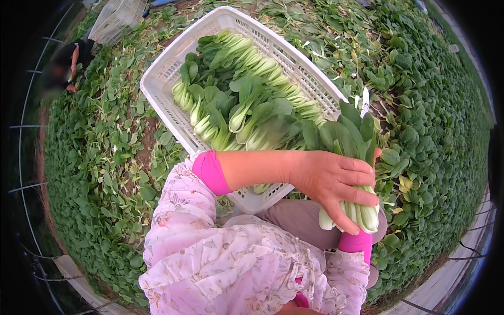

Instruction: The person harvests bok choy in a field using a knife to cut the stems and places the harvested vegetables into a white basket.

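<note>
My left hand (336,181) reaches across to the right. Its fingers are wrapped round a bunch of bok choy (353,142), leaves pointing up and pale stalk ends down, above my right knee. Most of my right hand (378,154) is hidden behind this bunch; only a bit of finger shows at its right edge. A narrow white blade-like piece with dark marks (365,102) sticks up beside the leaves; what holds it is hidden. Under my left forearm stands a white plastic crate (173,60), with many bok choy (268,71) laid in rows.
Leafy green plants (425,147) grow thickly on the right and left. Cut leaves (126,100) litter the ground round the crate. Another white crate (116,21) stands far left, near a crouching person (62,65). Pale border strips (446,283) edge the bed.
</note>
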Demonstrator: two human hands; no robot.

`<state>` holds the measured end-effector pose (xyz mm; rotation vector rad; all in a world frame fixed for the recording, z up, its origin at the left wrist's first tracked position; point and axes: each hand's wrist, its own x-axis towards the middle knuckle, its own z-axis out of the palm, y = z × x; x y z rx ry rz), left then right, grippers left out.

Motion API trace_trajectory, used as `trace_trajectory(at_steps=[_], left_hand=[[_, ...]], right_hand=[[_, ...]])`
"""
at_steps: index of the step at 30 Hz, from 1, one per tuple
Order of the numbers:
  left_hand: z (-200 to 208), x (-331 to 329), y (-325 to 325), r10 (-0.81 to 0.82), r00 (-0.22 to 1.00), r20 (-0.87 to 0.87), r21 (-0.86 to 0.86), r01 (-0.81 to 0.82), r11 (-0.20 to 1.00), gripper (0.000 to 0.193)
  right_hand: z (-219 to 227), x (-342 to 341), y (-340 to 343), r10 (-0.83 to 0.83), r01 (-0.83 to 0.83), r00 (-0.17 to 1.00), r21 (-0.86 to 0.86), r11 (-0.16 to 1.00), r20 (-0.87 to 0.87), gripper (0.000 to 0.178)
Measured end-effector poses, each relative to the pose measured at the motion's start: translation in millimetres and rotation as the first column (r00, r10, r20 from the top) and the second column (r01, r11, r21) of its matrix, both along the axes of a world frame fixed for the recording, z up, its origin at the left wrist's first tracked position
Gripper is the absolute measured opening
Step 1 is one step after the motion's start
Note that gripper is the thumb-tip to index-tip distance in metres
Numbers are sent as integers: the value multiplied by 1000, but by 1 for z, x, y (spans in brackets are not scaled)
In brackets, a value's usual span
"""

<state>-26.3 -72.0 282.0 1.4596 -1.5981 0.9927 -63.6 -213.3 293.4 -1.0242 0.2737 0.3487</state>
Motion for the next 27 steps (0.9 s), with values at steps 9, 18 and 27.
trace_trajectory(at_steps=[9, 18, 27], left_hand=[[-48, -10, 32, 292, 952, 92, 149, -303, 941, 65], [-45, -32, 58, -435, -420, -796, -500, 50, 865, 110], [-74, -36, 114, -216, -285, -934, -185, -131, 974, 89]], right_hand=[[-6, 4, 22, -133, 134, 991, 43, 990, -27, 24], [-17, 20, 56, -59, 296, 897, -495, 817, 439, 56], [-39, 13, 88, 236, 122, 843, -601, 790, 483, 95]])
